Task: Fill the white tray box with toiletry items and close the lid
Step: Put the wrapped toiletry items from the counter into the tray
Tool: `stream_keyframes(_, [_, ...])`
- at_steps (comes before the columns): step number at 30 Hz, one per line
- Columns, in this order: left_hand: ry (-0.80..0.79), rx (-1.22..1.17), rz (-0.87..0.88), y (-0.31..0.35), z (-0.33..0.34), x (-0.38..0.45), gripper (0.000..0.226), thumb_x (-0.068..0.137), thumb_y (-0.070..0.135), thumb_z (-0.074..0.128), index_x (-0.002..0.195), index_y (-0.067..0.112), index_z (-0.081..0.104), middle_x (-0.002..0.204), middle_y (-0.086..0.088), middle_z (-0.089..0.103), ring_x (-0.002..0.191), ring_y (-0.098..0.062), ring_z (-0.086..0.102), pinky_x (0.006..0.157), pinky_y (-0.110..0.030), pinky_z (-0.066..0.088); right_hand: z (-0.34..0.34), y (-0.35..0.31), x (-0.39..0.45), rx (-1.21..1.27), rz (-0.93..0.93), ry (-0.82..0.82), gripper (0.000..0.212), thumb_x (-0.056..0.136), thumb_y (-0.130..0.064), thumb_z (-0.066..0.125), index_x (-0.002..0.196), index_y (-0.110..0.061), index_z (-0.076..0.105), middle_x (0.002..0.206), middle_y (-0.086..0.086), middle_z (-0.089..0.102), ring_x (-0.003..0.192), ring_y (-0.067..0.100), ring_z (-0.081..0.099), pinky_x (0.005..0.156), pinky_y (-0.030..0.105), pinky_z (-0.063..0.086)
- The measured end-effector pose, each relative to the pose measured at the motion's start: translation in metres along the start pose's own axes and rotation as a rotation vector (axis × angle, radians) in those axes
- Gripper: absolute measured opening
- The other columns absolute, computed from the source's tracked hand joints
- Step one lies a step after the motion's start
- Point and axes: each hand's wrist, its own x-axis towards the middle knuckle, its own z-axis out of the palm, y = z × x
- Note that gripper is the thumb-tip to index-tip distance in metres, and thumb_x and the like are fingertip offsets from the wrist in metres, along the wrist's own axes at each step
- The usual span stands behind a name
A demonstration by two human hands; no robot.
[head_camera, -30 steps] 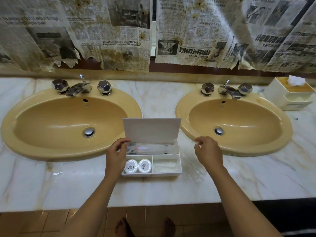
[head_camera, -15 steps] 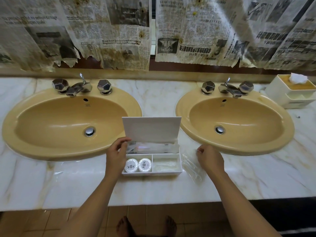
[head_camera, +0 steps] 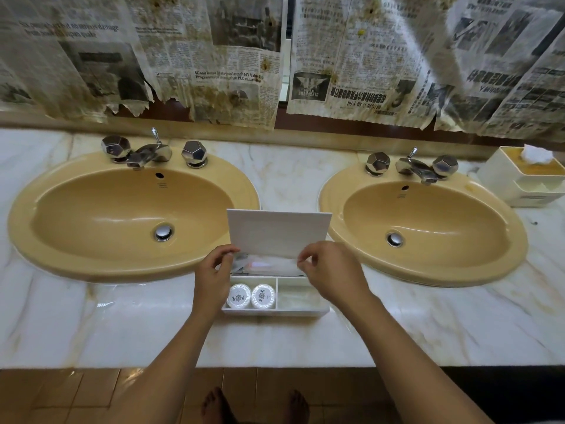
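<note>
The white tray box [head_camera: 275,312] sits on the marble counter between two sinks, its lid [head_camera: 278,234] standing upright at the back. Two round white soaps [head_camera: 238,296] lie side by side in the front left compartment. The front right compartment [head_camera: 301,296] holds something pale and clear. Clear plastic packets [head_camera: 269,266] lie along the back compartment. My left hand [head_camera: 212,280] pinches the packets' left end, at the lid's lower left corner. My right hand [head_camera: 330,273] pinches the right end of a clear packet over the back compartment.
Yellow sinks flank the box, the left sink [head_camera: 91,215] and the right sink [head_camera: 428,228], each with chrome taps behind. A white tissue box [head_camera: 526,179] stands at the far right. Stained newspaper [head_camera: 214,56] hangs over the wall. The counter's front edge [head_camera: 275,365] runs near my body.
My right hand has left the counter to the right of the box, where a clear packet lay, and come to the back compartment's right end. My left hand has stayed put.
</note>
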Motion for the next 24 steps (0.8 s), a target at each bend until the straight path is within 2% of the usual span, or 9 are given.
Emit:
stream_keyframes(4, [0.004,-0.008,0.005,-0.001,0.0,0.001,0.033,0.095,0.004,0.049,0.087,0.03,0.069,0.086,0.025,0.068,0.081,0.001,0.059,0.071,-0.011,0.043,0.039,-0.002,-0.007,-0.182,-0.037,-0.161,0.022,0.087,-0.015,0.053,0.091,-0.022,0.073,0.094,0.001,0.07,0.088,0.026,0.064,0.067,0.027,0.042])
stream_keyframes(8, [-0.002,-0.007,0.011,0.001,0.0,0.001,0.035,0.094,0.002,0.049,0.088,0.03,0.068,0.086,0.025,0.068,0.08,0.002,0.059,0.07,-0.01,0.042,0.061,0.003,-0.011,-0.27,-0.032,-0.251,0.021,0.083,-0.008,0.047,0.09,-0.013,0.066,0.089,0.007,0.064,0.078,0.031,0.058,0.063,0.029,0.038])
stream_keyframes(12, [-0.001,0.001,0.007,0.0,0.0,0.001,0.034,0.095,0.003,0.048,0.089,0.029,0.069,0.087,0.025,0.068,0.08,0.001,0.059,0.068,-0.01,0.042,0.066,0.007,-0.014,-0.262,-0.033,-0.261,0.015,0.085,-0.01,0.045,0.086,-0.011,0.061,0.077,0.008,0.052,0.071,0.031,0.047,0.06,0.03,0.032])
stream_keyframes(15, [-0.001,0.001,0.014,-0.002,0.0,0.001,0.033,0.095,0.003,0.048,0.089,0.028,0.069,0.087,0.024,0.068,0.08,0.001,0.059,0.069,-0.01,0.042,0.07,0.011,-0.015,-0.193,-0.024,-0.284,0.018,0.089,-0.018,0.044,0.087,-0.013,0.061,0.089,0.011,0.062,0.08,0.031,0.054,0.062,0.03,0.032])
stream_keyframes(17, [0.003,-0.001,0.013,-0.002,0.0,0.001,0.032,0.094,0.003,0.049,0.089,0.027,0.069,0.086,0.023,0.068,0.078,0.001,0.058,0.069,-0.011,0.042,0.066,0.011,-0.014,-0.152,-0.019,-0.293,0.018,0.088,-0.019,0.044,0.084,-0.016,0.061,0.092,0.009,0.064,0.08,0.03,0.053,0.058,0.03,0.032])
stream_keyframes(19, [0.004,-0.001,0.009,-0.001,0.0,0.001,0.032,0.094,0.003,0.049,0.089,0.027,0.069,0.084,0.022,0.068,0.075,0.001,0.057,0.067,-0.011,0.041,0.056,0.01,-0.012,-0.088,-0.017,-0.249,0.022,0.088,-0.02,0.045,0.085,-0.021,0.067,0.092,0.004,0.069,0.082,0.027,0.059,0.059,0.028,0.04])
stream_keyframes(21, [0.001,0.0,0.004,0.0,0.001,0.0,0.032,0.094,0.003,0.048,0.089,0.026,0.069,0.082,0.023,0.067,0.073,0.002,0.056,0.065,-0.01,0.04,0.042,0.012,-0.009,-0.032,0.0,-0.164,0.024,0.088,-0.022,0.049,0.092,-0.024,0.073,0.093,-0.002,0.073,0.088,0.022,0.064,0.07,0.029,0.049])
stream_keyframes(24, [0.002,0.005,0.007,0.001,0.0,0.0,0.033,0.094,0.002,0.048,0.089,0.027,0.069,0.083,0.024,0.067,0.074,0.003,0.057,0.066,-0.009,0.041,0.021,0.024,-0.004,0.1,0.087,-0.032,0.019,0.086,-0.023,0.056,0.088,-0.023,0.075,0.086,-0.006,0.074,0.081,0.016,0.066,0.072,0.029,0.053])
